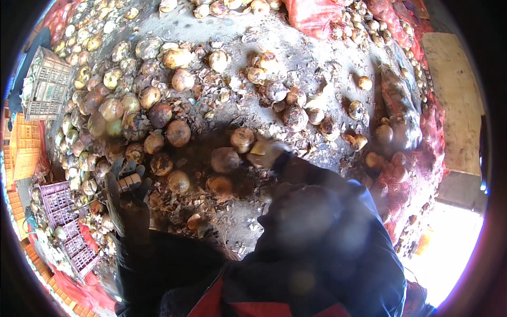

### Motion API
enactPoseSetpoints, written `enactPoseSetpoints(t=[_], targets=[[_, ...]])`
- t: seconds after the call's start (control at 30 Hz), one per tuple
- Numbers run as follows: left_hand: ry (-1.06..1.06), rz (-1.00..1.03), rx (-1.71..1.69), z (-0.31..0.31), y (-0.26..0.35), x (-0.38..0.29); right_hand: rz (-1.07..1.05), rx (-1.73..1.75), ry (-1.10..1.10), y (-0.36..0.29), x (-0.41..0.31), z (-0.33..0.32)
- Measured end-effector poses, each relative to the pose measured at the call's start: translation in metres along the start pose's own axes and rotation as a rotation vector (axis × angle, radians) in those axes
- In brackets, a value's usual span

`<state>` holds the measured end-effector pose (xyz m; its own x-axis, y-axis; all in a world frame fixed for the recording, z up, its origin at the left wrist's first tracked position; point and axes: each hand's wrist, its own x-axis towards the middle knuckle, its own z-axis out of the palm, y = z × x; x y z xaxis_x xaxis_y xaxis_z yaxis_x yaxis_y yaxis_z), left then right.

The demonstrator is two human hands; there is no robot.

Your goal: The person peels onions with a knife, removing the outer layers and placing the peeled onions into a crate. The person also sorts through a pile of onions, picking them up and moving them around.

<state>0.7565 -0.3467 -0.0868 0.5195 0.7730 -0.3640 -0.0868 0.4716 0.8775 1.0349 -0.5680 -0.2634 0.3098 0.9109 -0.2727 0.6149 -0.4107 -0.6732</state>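
My left hand (128, 202), in a dark glove, holds a tool by its light, ringed handle (129, 182); a thin metal part points left from it. Onions lie just beyond its fingers. My right hand (271, 152) is gloved and blurred by motion, low over the floor. Right beside its fingertips is a brown onion (242, 139), with another onion (225, 159) close by. A pale yellowish patch shows at the fingers, and I cannot tell whether it is an onion or part of the glove. Loose onions (178, 133) and dry skins cover the floor before me.
A purple plastic crate (73, 226) lies at the left, with a pale crate (48, 85) farther up. Red mesh sacks (396, 186) line the right side, near a wooden board (453, 103). Another red sack (315, 16) stands at the top. Onions are heaped at the left.
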Motion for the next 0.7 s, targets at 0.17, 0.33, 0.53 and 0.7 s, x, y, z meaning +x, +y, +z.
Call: enactPoseSetpoints(t=[0.17,0.33,0.53,0.7], targets=[[-0.079,-0.008,-0.002,0.029,-0.012,0.011,-0.024,0.259,-0.196,-0.072,-0.029,-0.051],[-0.039,0.071,0.168,0.024,-0.015,0.013,0.550,-0.046,0.458,0.087,-0.031,-0.058],[-0.035,0.090,0.203,0.013,-0.021,0.022,0.280,0.117,0.185,0.098,-0.028,-0.042],[0.028,-0.062,0.023,0.045,-0.028,0.038,-0.117,-0.407,0.243,0.054,-0.055,-0.008]])
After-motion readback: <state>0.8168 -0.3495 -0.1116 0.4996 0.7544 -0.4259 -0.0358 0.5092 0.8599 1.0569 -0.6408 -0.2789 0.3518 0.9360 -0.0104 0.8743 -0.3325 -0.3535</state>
